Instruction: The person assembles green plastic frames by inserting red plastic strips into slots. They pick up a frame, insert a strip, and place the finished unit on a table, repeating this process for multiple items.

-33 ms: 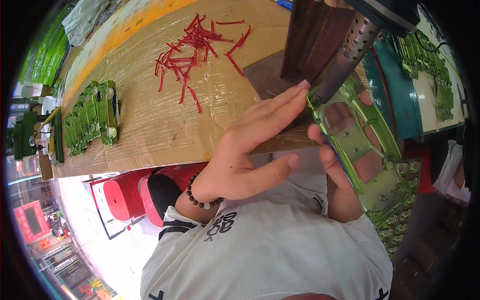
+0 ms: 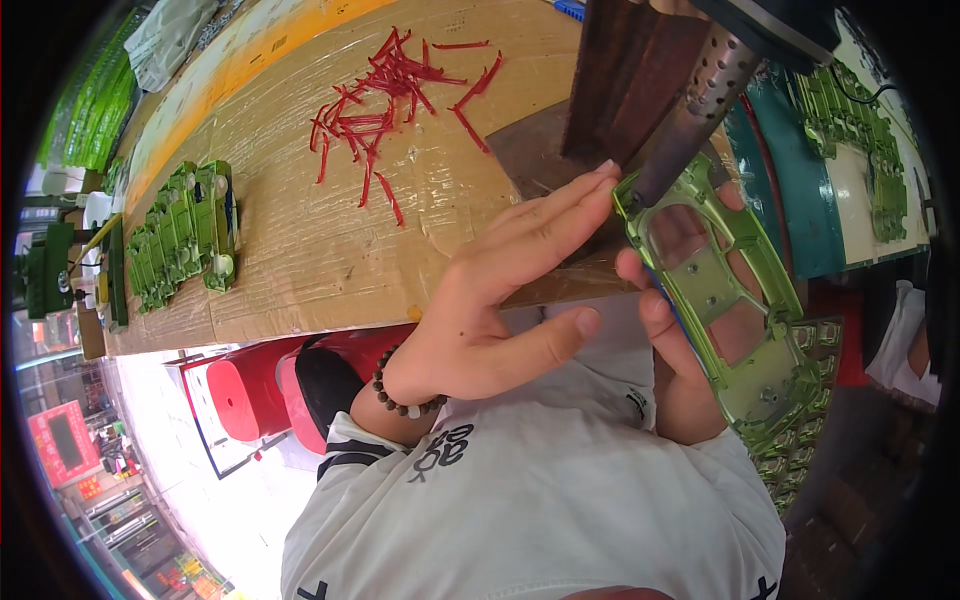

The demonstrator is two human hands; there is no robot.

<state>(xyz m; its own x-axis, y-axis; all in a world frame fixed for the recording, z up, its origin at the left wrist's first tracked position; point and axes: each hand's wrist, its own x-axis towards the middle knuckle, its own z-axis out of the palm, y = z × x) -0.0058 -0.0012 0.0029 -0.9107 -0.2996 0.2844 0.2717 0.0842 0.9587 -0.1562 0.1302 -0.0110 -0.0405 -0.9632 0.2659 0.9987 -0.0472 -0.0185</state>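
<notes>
My right hand [image 2: 672, 325] grips a green translucent plastic frame [image 2: 715, 290] with two large window openings, its fingers showing at the left edge and through the windows. Stretched out on the left side, my left hand [image 2: 500, 300] has its fingertips at the far-left corner of the frame, with the thumb apart. A perforated metal tube [image 2: 690, 115], like the barrel of a hot-air gun, slants down from a dark housing [image 2: 780, 30]. Its lower end meets or hangs just over the frame's far end; contact cannot be made out.
Thin red strips [image 2: 370, 110] lie in a pile on the cardboard-covered table [image 2: 290, 260]. Several green frames [image 2: 180, 235] stand at its left, and others [image 2: 870, 150] lie far right. A rusty metal post [image 2: 615, 80] rises beside the tube. Red stools [image 2: 250, 395] stand below the table.
</notes>
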